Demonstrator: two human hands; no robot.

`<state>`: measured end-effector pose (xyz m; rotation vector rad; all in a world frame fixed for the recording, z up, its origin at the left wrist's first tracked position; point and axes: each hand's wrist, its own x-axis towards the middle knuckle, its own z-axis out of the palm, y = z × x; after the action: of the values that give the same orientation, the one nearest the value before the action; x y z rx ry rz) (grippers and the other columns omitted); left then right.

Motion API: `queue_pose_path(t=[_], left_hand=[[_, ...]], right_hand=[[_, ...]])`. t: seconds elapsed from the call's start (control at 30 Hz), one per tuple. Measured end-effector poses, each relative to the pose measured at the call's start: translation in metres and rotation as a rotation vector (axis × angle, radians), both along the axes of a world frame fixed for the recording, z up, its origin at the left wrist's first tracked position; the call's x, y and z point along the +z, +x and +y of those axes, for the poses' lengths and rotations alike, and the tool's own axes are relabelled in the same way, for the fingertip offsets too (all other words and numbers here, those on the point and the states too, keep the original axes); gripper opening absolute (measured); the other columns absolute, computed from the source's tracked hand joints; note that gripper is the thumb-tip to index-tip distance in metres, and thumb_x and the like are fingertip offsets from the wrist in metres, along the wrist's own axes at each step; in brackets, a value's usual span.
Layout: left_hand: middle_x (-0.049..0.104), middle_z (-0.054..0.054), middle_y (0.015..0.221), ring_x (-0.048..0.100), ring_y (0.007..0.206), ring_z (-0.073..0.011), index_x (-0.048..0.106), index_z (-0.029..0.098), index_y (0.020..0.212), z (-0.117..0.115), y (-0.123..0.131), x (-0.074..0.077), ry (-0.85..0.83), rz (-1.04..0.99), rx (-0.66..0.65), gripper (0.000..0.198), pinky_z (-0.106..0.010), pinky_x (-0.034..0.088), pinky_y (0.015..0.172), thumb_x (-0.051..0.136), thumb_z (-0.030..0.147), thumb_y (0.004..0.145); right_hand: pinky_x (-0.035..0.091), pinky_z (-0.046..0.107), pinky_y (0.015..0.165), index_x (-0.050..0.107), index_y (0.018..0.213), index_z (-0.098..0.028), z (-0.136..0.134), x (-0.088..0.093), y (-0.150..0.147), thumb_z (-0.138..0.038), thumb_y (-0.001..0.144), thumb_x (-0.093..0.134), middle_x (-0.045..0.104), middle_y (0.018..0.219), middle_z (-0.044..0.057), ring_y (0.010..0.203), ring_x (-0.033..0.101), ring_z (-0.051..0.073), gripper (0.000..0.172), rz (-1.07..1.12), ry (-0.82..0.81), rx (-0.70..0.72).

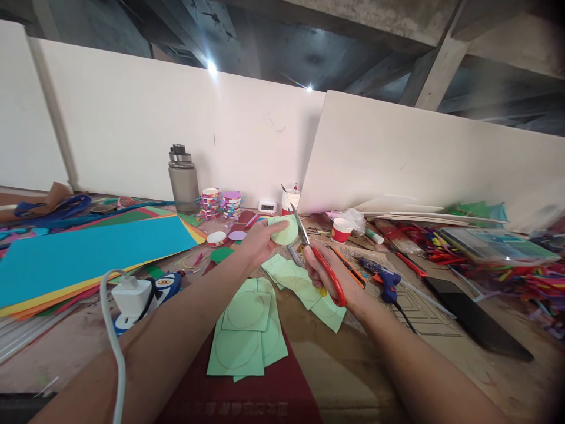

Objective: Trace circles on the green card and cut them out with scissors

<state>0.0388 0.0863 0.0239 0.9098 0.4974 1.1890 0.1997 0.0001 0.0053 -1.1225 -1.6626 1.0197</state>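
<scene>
My left hand (261,240) pinches a light green paper disc (285,230) between thumb and fingers, at the middle of the view. Just right of it, my right hand (320,268) is closed round the red handles of a pair of scissors (329,274). The metal blades point up and away, slightly apart, beside the disc's right edge. Below my hands lie green paper pieces (244,309) with circles drawn on them, overlapping on a dark red sheet (282,388). More green pieces (304,287) form a second overlapping row under the scissors.
Coloured sheets (97,247) and a white plug (132,297) with its cable lie left. Behind stand a bottle (184,182), stacked rings (210,203) and a paper cup (341,229). A blue glue gun (388,282), a black phone (477,315) and a plastic box (498,242) are right.
</scene>
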Motion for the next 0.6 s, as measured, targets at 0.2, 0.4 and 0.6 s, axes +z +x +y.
queue_pose_path(t=[0.2, 0.4, 0.6], left_hand=[[0.075, -0.01, 0.085, 0.069, 0.075, -0.0175, 0.073, 0.008, 0.085, 0.0013, -0.001, 0.0006, -0.001, 0.02, -0.014, 0.015, -0.03, 0.057, 0.075, 0.077, 0.008, 0.07], [0.075, -0.01, 0.092, 0.068, 0.079, -0.0174, 0.073, 0.009, 0.087, 0.003, -0.0021, -0.0026, -0.029, 0.014, 0.031, 0.016, -0.03, 0.058, 0.073, 0.079, 0.015, 0.073], [0.074, -0.009, 0.085, 0.067, 0.074, -0.0166, 0.073, 0.009, 0.085, 0.0027, -0.0027, -0.0025, 0.034, 0.057, -0.017, 0.026, -0.03, 0.058, 0.07, 0.086, 0.021, 0.066]], right_hand=[[0.027, 0.018, 0.041, 0.036, 0.08, -0.024, -0.0011, 0.0019, -0.0013, -0.067, 0.09, 0.048, 0.031, 0.063, -0.008, 0.047, 0.03, 0.007, 0.046, -0.001, -0.04, -0.013], [0.025, 0.018, 0.04, 0.039, 0.082, -0.023, -0.0013, 0.001, 0.0, -0.064, 0.09, 0.048, 0.033, 0.064, -0.007, 0.047, 0.03, 0.007, 0.043, -0.054, -0.015, -0.028], [0.031, 0.02, 0.045, 0.041, 0.082, -0.023, 0.0017, -0.0003, 0.0025, -0.058, 0.093, 0.048, 0.039, 0.066, -0.005, 0.052, 0.035, 0.009, 0.037, -0.16, 0.076, -0.054]])
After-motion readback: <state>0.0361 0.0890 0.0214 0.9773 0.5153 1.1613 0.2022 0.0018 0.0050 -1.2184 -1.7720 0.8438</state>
